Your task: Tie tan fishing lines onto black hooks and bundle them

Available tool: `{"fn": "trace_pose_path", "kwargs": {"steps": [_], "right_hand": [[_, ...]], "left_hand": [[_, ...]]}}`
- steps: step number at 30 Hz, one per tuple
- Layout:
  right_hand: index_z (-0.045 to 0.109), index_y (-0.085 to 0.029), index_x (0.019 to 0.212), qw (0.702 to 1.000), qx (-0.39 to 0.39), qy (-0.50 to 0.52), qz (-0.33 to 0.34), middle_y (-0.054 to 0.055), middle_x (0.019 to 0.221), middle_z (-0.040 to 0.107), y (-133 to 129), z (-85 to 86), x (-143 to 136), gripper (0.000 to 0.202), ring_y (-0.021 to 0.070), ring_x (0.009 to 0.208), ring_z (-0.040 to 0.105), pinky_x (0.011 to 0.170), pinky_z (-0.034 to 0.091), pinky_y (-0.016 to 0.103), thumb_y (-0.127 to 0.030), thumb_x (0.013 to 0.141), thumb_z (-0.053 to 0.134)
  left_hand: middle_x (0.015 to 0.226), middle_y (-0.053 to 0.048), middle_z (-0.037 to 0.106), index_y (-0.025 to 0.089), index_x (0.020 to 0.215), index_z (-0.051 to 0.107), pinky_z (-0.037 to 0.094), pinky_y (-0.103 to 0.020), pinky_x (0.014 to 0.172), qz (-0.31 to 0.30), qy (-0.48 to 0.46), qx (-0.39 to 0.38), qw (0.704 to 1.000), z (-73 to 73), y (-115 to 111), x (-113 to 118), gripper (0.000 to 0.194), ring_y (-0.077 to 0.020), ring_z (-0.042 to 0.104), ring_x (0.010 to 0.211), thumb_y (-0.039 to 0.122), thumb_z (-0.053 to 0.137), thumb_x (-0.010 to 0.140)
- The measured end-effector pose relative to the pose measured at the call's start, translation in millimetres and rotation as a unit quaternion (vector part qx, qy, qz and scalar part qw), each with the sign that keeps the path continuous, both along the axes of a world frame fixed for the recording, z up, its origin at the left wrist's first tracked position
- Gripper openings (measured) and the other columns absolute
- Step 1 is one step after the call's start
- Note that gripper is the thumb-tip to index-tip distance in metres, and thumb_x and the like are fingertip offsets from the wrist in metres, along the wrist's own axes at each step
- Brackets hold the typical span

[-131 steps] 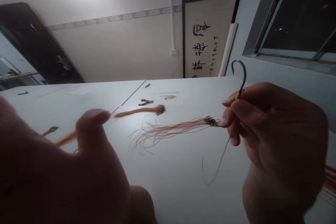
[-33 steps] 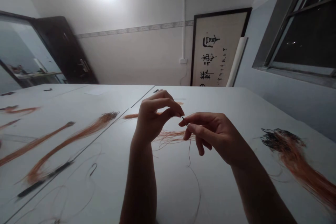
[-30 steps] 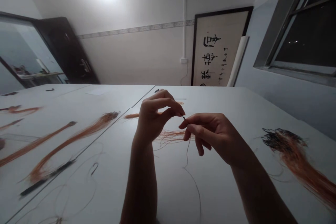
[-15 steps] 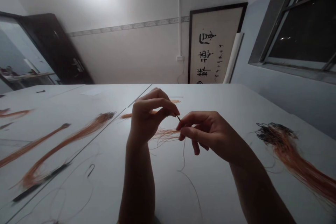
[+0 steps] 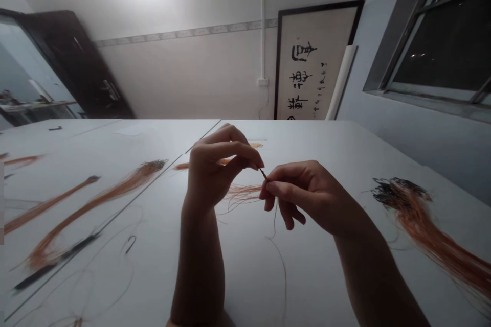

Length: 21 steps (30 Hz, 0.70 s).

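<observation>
Above the white table (image 5: pixel 253 271), my left hand (image 5: pixel 220 173) pinches the upper end of a small dark fish hook (image 5: pixel 263 171) between thumb and forefinger. My right hand (image 5: pixel 303 191) closes thumb and forefinger on the hook's lower end, its other fingers loosely curled. A thin fishing line (image 5: pixel 284 260) hangs from beneath the right fingers down to the tabletop. Behind the hands lies a spread of orange line strands (image 5: pixel 243 192). The hook's bend is hidden by my left fingertips.
At right lies a thick orange line bundle with dark hooks (image 5: pixel 401 196). Other bundles (image 5: pixel 111 195) lie at left, near a loose hook (image 5: pixel 131 244) with curling line and a long black strip (image 5: pixel 57 263). A seam crosses the table.
My right thumb and forefinger have shifted slightly along the hook, with more of its shank showing between the hands. The hanging line has swung a little to the right.
</observation>
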State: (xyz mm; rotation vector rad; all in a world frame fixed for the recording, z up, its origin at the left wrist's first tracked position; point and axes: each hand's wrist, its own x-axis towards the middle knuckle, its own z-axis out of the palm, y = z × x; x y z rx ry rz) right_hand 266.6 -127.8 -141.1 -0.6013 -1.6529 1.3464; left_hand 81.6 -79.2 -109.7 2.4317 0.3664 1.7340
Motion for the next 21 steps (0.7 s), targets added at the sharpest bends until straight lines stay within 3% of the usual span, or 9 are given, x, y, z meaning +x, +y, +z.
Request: {"fn": "trace_pose_path", "kwargs": {"steps": [8,16,21], "right_hand": [[0.070,-0.014,0.087,0.996,0.041,-0.024,-0.070,-0.001,0.078,0.066,-5.1,5.1,-1.7,0.014,0.0007,0.048,0.055,0.039,0.038,0.007,-0.025,0.092,0.062],[0.066,-0.012,0.078,0.995,0.060,-0.021,-0.076,-0.002,0.073,0.064,-6.8,3.7,-2.9,0.019,0.0002,0.048,0.054,0.041,0.040,0.008,-0.021,0.094,0.059],[0.066,-0.015,0.084,0.994,0.052,-0.015,-0.090,-0.003,0.077,0.063,-5.6,3.8,-2.0,0.007,0.0017,0.050,0.054,0.044,0.045,0.010,-0.022,0.087,0.069]], "left_hand": [[0.067,0.002,0.058,0.021,0.071,0.073,0.047,-0.025,0.060,0.009,0.020,-0.003,1.000,-0.9,-1.6,-1.4,0.020,-0.0086,0.055,0.066,0.001,0.074,0.076],[0.067,0.002,0.058,0.020,0.069,0.072,0.047,-0.022,0.059,0.024,0.013,0.009,1.000,0.8,-3.2,0.8,0.020,-0.0077,0.055,0.066,0.002,0.071,0.079],[0.067,0.002,0.057,0.020,0.070,0.072,0.048,-0.024,0.061,0.011,0.021,-0.002,1.000,0.6,-4.4,-2.5,0.020,-0.0078,0.054,0.066,0.001,0.074,0.076]]}}
